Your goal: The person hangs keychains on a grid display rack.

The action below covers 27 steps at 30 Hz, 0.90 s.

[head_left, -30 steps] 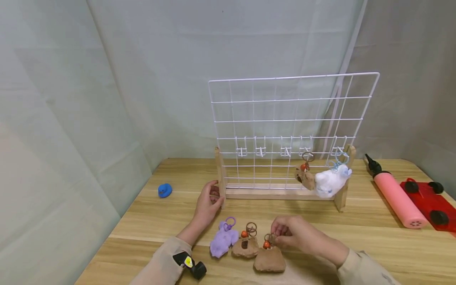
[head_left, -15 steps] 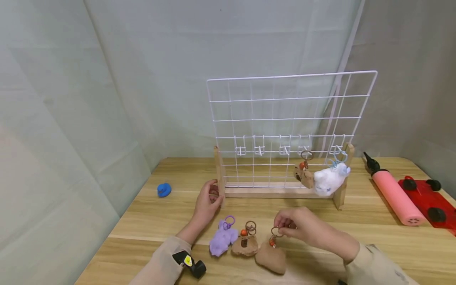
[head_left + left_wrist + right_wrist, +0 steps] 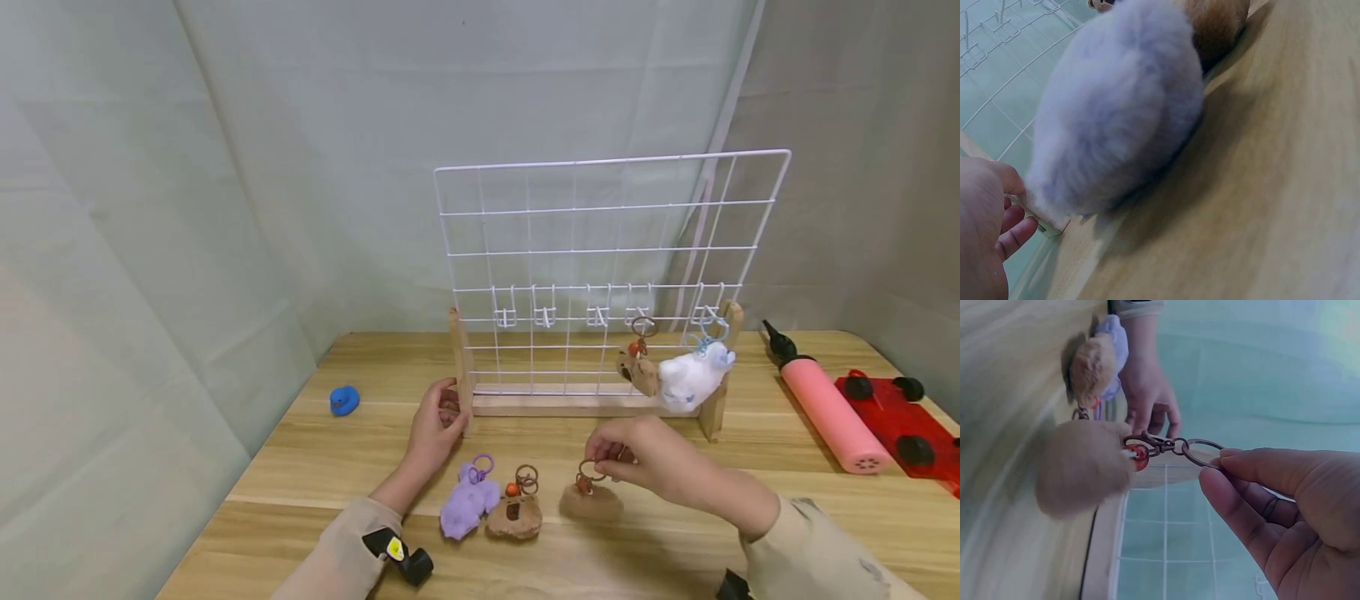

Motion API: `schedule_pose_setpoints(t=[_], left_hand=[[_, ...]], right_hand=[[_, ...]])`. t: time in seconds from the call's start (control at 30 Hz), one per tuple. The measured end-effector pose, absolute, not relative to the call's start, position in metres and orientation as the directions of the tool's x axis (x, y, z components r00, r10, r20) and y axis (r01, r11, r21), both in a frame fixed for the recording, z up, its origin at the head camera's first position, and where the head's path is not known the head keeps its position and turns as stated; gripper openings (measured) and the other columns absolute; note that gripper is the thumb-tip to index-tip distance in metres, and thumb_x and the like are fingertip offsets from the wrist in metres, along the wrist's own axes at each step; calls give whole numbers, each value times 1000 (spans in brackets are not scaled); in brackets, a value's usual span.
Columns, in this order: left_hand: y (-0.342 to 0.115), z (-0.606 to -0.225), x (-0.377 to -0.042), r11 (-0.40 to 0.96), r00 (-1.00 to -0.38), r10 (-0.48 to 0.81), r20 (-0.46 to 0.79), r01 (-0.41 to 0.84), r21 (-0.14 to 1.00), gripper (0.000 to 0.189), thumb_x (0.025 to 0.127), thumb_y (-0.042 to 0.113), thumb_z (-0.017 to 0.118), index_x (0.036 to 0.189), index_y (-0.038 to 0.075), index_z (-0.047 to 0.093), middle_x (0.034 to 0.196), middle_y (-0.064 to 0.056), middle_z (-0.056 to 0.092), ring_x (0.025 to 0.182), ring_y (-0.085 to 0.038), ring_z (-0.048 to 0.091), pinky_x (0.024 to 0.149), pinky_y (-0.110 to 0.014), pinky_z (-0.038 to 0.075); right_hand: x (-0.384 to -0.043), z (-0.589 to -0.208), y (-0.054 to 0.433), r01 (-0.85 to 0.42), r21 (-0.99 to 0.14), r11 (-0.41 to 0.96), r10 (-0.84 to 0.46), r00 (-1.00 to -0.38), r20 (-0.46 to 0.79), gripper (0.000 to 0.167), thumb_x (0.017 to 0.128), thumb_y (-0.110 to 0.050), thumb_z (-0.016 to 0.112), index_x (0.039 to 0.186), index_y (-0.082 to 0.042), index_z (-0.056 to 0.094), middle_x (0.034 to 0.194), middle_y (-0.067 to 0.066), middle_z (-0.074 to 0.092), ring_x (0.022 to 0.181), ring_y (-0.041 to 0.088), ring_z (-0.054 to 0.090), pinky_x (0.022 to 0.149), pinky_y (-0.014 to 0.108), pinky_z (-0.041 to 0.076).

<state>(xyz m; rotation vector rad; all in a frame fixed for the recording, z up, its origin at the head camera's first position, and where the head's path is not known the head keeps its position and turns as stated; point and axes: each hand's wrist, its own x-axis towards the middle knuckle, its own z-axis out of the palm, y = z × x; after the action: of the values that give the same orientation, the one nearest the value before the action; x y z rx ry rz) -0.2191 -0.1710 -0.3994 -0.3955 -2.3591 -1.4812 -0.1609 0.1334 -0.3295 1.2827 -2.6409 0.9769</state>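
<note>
My right hand (image 3: 648,458) pinches the metal ring of a brown plush keychain (image 3: 1082,469) between thumb and fingertips. The plush dangles from its clasp and orange bead, above the wooden table. My left hand (image 3: 435,421) grips the left wooden post of a white wire grid rack (image 3: 463,367), thumb in front and fingers partly hidden behind. Closer to me lie a purple plush keychain (image 3: 468,504) and another brown plush keychain (image 3: 516,517), side by side. On the rack's right-hand hooks hang a brown plush keychain (image 3: 637,371) and a white plush keychain (image 3: 693,379).
Several white hooks (image 3: 543,315) line the grid. A small blue duck (image 3: 344,401) stands on the left of the table (image 3: 300,500). At the right lie a pink hand pump (image 3: 832,412) and a red toy with black wheels (image 3: 900,421).
The right hand has lifted the brown plush keychain by its ring off the table, carrying it up and slightly right, away from the other brown one. The left hand has stayed on the post.
</note>
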Motion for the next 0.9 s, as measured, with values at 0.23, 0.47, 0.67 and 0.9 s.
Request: schedule_pose_setpoints(t=[0.23, 0.47, 0.67, 0.9], left_hand=[[-179, -430, -241, 430, -906, 40, 422, 396, 811, 51, 81, -13, 63, 128, -10, 43, 104, -27, 57, 90, -33, 59, 70, -20, 54], [-177, -425, -237, 429, -911, 32, 411, 384, 818, 51, 81, -14, 63, 128, -10, 44, 104, -27, 58, 91, -34, 59, 70, -20, 55], [-171, -401, -221, 423, -910, 53, 410, 393, 817, 47, 81, -16, 61, 125, -15, 44, 103, -30, 57, 90, -36, 59, 71, -21, 55], [-170, -398, -217, 423, -905, 58, 422, 406, 810, 47, 81, -16, 61, 124, -16, 44, 102, -31, 57, 88, -37, 59, 71, -23, 56]], right_hand=[[-165, -316, 138, -747, -473, 467, -682, -645, 345, 12, 83, -2, 70, 90, -11, 66, 84, 1, 70, 75, 1, 64, 63, 16, 56], [-167, -305, 140, -730, -456, 509, -670, -668, 324, 10, 84, -3, 69, 91, -10, 67, 86, -1, 70, 76, 4, 65, 65, 17, 56], [-171, -296, 143, -744, -419, 520, -657, -662, 361, 15, 81, 1, 71, 90, -11, 68, 86, 1, 72, 76, 7, 67, 65, 17, 57], [-175, -282, 145, -737, -358, 574, -635, -676, 373, 14, 82, -3, 72, 91, -13, 68, 88, -3, 71, 78, 8, 67, 65, 18, 56]])
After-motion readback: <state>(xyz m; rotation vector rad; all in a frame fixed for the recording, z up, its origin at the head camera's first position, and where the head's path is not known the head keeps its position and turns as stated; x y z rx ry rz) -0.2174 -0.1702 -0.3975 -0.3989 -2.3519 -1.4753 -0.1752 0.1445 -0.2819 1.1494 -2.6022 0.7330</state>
